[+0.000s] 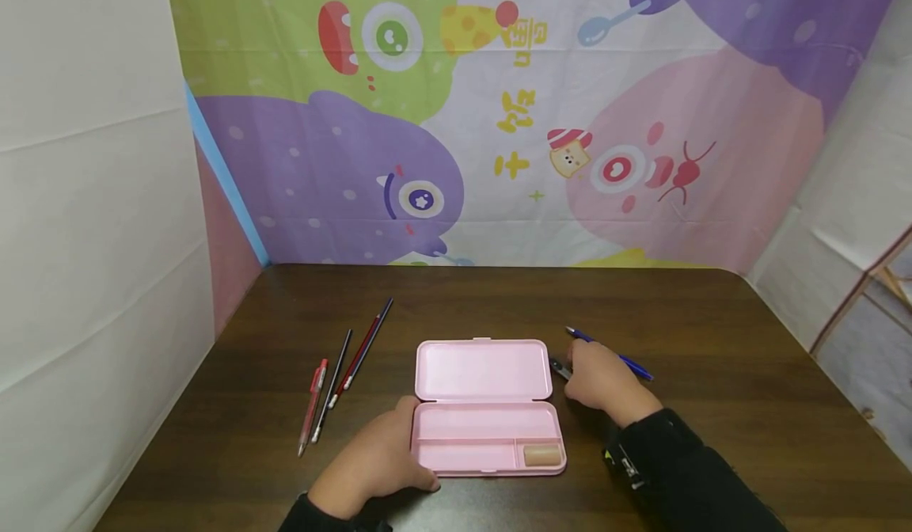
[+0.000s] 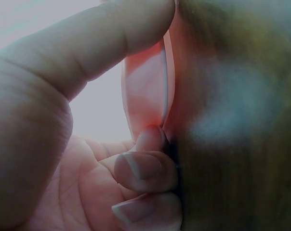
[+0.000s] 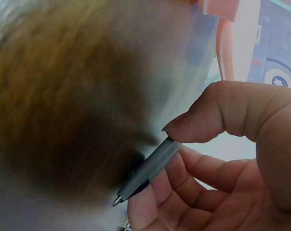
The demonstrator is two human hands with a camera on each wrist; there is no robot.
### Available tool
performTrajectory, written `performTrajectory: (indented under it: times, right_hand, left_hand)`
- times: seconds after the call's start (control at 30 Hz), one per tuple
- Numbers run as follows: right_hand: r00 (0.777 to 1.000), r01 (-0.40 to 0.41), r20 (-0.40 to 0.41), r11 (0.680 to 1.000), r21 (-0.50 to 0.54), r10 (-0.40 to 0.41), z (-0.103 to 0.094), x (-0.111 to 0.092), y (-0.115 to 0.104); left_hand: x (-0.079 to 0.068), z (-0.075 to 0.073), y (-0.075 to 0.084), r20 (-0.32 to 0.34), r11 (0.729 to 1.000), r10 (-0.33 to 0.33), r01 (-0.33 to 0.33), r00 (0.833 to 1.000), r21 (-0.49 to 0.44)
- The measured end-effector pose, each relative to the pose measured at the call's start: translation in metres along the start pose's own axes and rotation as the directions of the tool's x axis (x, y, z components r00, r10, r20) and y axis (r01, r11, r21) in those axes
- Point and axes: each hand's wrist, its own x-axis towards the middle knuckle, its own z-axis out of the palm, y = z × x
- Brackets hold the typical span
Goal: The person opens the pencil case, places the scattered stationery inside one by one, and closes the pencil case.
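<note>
The right hand (image 1: 606,378) pinched a dark grey, slim pen (image 3: 150,167) between thumb and fingers, just beside the right end of the open lid of a pale pink, rectangular, plastic-looking case (image 1: 484,419). In the right wrist view, the pen's long axis slanted from upper right to lower left, its pointed metal tip down at the lower left; the barrel looked smooth, with a black strip along its lower side. Its upper end was hidden by the hand, and from the head view, where only a short stub showed, it was hard to say which end that was. The right hand also covered part of a glossy blue pen (image 1: 636,368). The left hand (image 1: 378,457) gripped the case's left end, thumb at the near edge; the case lay lengthwise left to right, a beige block (image 1: 542,456) in its small right compartment.
</note>
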Motion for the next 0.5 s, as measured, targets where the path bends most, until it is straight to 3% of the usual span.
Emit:
performTrajectory:
  times: [0.5]
  right_hand:
    - [1.000, -0.024, -0.019, 0.998, 0.051, 0.025, -0.010, -0.011, 0.000]
  left_hand:
    - [0.001, -0.002, 0.001, 0.008, 1.000, -0.020, 0.020, 1.000, 0.000]
